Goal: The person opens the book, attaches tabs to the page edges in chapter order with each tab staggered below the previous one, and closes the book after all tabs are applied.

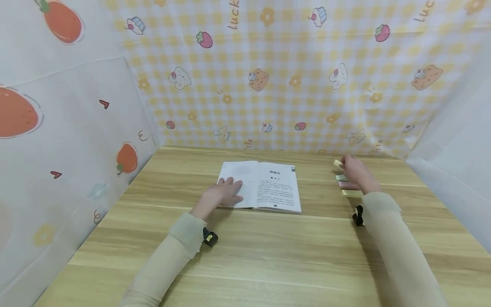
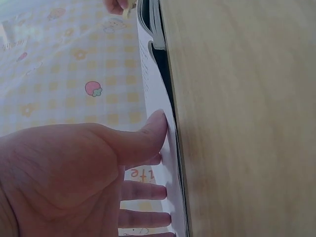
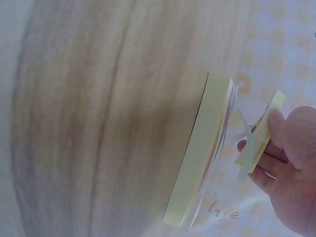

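An open book (image 1: 278, 187) lies on the table, with printed text on its right page. My left hand (image 1: 224, 194) rests on the left page; in the left wrist view its fingers are fairly straight, with thumb and fingertips against the paper (image 2: 148, 74). At the right, my right hand (image 1: 356, 170) pinches a pale yellow sticky note strip (image 3: 266, 131) between thumb and fingers. Below that hand lie a green sticky note strip (image 1: 340, 178), a pink one (image 1: 348, 185) and a yellow one (image 1: 351, 193), the green and pink partly hidden by the hand.
The wood-grain table (image 1: 261, 256) reaches back to a yellow checked cloth (image 1: 238, 111). White cloth with fruit prints (image 1: 76, 170) hangs at the left, and plain white cloth (image 1: 456, 170) at the right. Each wrist wears a small black device (image 1: 209, 237).
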A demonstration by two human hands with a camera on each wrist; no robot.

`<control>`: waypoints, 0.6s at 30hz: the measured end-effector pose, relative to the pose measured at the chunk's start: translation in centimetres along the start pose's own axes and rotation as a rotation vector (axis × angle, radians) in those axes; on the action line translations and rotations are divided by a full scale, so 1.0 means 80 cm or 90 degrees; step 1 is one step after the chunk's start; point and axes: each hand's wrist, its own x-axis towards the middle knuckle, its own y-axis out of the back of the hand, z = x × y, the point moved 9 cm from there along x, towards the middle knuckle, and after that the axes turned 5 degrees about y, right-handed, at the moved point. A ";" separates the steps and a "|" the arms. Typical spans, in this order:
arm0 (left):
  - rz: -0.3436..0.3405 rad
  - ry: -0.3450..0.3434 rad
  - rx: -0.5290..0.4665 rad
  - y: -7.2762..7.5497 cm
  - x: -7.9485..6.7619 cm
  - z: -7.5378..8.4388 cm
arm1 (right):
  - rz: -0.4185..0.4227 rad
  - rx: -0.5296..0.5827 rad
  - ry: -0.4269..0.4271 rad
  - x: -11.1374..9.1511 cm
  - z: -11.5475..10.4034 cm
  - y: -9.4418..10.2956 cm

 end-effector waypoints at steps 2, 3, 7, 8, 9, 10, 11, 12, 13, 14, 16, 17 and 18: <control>0.001 -0.002 0.000 0.000 0.000 0.000 | 0.012 -0.002 0.006 0.000 -0.003 0.003; 0.001 -0.003 -0.001 0.000 0.001 0.000 | 0.018 -0.001 0.006 -0.001 -0.004 0.004; 0.002 -0.006 0.000 0.001 0.001 0.001 | 0.027 0.010 0.003 -0.001 -0.006 0.004; 0.003 -0.009 0.000 0.001 0.001 0.001 | 0.027 0.014 0.004 -0.001 -0.007 0.004; 0.004 -0.011 -0.001 0.002 0.001 0.002 | 0.026 0.018 0.002 -0.002 -0.007 0.003; 0.006 -0.015 -0.001 0.003 0.001 0.002 | 0.027 0.020 0.003 -0.001 -0.008 0.003; 0.010 -0.020 -0.004 0.004 0.000 0.003 | 0.029 0.019 0.005 0.000 -0.009 0.002; 0.014 -0.026 -0.007 0.006 0.000 0.003 | 0.031 0.018 0.008 0.000 -0.010 0.002; 0.018 -0.031 -0.011 0.007 -0.001 0.003 | 0.034 0.018 0.012 0.001 -0.011 0.002; 0.023 -0.035 -0.015 0.009 -0.001 0.003 | 0.039 0.017 0.017 0.001 -0.013 0.002; 0.034 -0.043 -0.022 0.013 -0.002 0.001 | 0.056 0.013 0.030 0.002 -0.017 0.004; 0.040 -0.047 -0.027 0.015 -0.002 0.001 | 0.065 0.011 0.037 0.002 -0.020 0.006; 0.047 -0.050 -0.031 0.017 -0.002 -0.001 | 0.075 0.011 0.043 0.002 -0.023 0.007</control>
